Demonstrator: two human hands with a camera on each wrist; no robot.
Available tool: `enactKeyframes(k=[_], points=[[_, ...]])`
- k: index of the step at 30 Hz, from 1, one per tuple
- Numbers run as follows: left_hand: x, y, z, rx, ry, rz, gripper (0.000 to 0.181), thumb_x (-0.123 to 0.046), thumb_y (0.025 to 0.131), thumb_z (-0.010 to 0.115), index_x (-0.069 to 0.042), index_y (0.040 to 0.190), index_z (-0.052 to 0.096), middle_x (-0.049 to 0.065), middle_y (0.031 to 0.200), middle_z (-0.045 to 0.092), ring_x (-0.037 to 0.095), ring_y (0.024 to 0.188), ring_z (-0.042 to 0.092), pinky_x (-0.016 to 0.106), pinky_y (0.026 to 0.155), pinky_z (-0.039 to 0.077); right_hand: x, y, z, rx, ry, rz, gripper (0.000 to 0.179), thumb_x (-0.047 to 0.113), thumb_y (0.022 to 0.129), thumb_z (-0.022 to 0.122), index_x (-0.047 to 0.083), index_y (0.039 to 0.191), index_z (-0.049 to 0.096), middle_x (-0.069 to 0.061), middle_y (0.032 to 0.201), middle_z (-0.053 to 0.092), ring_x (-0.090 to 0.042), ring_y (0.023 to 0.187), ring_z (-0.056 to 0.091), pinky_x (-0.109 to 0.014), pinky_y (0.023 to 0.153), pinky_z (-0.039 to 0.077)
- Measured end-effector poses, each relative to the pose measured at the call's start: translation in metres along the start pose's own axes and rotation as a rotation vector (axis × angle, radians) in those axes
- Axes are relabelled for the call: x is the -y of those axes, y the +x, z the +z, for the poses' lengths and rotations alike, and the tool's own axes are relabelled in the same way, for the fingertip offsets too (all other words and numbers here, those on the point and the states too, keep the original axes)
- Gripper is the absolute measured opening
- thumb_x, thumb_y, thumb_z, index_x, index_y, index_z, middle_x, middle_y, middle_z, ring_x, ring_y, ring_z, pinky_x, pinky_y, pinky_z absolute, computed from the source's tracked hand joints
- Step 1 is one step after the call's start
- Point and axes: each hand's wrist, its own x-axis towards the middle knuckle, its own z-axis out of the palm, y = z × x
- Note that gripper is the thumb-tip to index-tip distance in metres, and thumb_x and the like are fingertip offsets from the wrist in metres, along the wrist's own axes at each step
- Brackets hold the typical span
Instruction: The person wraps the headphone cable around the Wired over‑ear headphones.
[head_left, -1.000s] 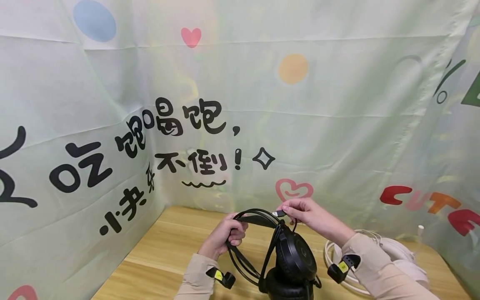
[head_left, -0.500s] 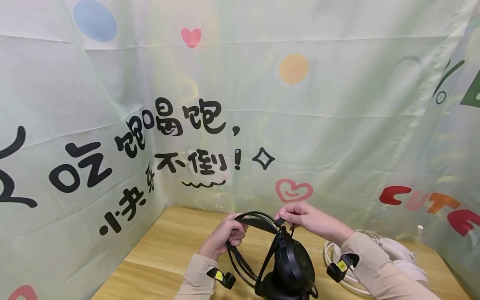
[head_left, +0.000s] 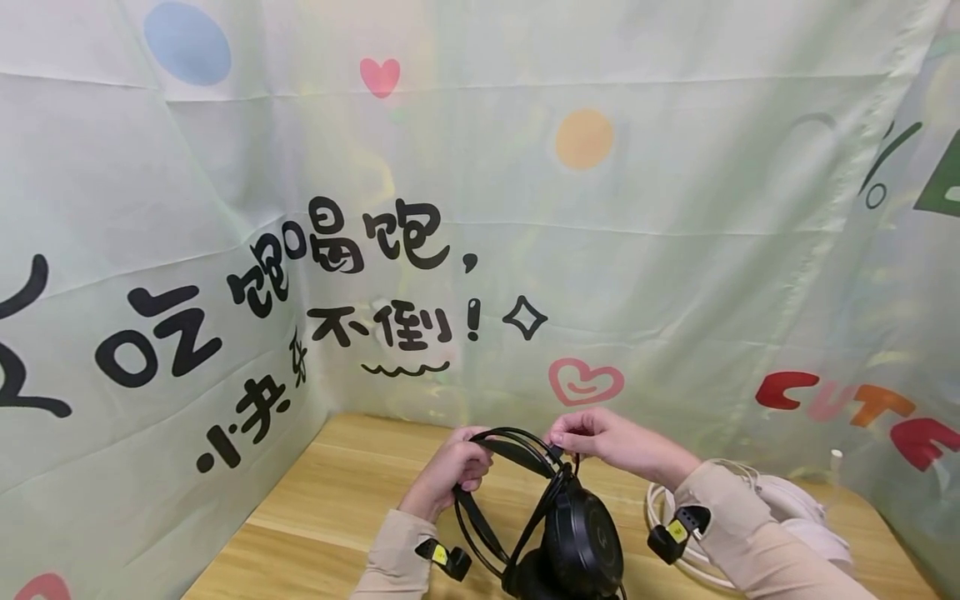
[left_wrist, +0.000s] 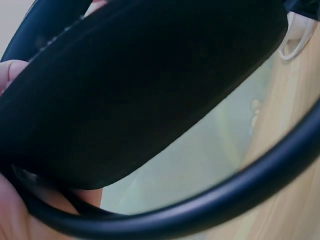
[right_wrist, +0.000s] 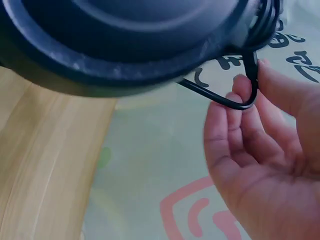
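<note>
A pair of black over-ear headphones (head_left: 588,537) is tilted above the table in the head view, ear cups low and headband towards the left. My left hand (head_left: 448,471) grips the headband and the thin bars beside it. The padded band (left_wrist: 150,90) fills much of the left wrist view. Between thumb and fingertips my right hand (head_left: 611,437) pinches the black USB plug (right_wrist: 250,65) at the end of the headphone cable (right_wrist: 215,96). The plug is close beside the upper ear cup joint, where black strands run together; its metal tip is mostly hidden.
White headphones (head_left: 795,500) with a coiled white cable (head_left: 660,508) lie at the right of the wooden table (head_left: 300,525). A short white-tipped stick (head_left: 836,462) stands behind them. Printed cloth (head_left: 675,275) hangs close behind the table and along its left side.
My right hand has moved left and slightly down, bringing the USB plug against the cable strands at the headband. The ear cups have shifted a little left and down. The left hand stays put.
</note>
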Motion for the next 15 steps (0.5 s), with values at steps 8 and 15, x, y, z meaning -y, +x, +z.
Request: enactKeyframes(k=[8,15], points=[[0.002,0.001,0.003,-0.065,0.04,-0.013,0.021,0.006,0.084,0.047,-0.014,0.081,0.043,-0.012,0.054,0.029,0.0,0.042,0.026,0.016,0.042,0.025,0.0,0.002,0.009,-0.207,0.037,0.02,0.02,0.018,0.099,0.077,-0.001,0.099,0.069,-0.008,0.089,0.075,-0.013,0.082,0.07,-0.032,0.083,0.064],[0.004,0.003,0.002,-0.135,0.101,-0.011,0.018,0.007,0.082,0.049,-0.011,0.083,0.047,-0.011,0.054,0.028,0.003,0.044,0.024,0.018,0.043,0.024,0.009,0.003,0.017,-0.222,0.009,0.002,0.025,0.022,0.107,0.067,-0.002,0.109,0.073,-0.014,0.102,0.08,-0.018,0.09,0.076,-0.034,0.082,0.066]])
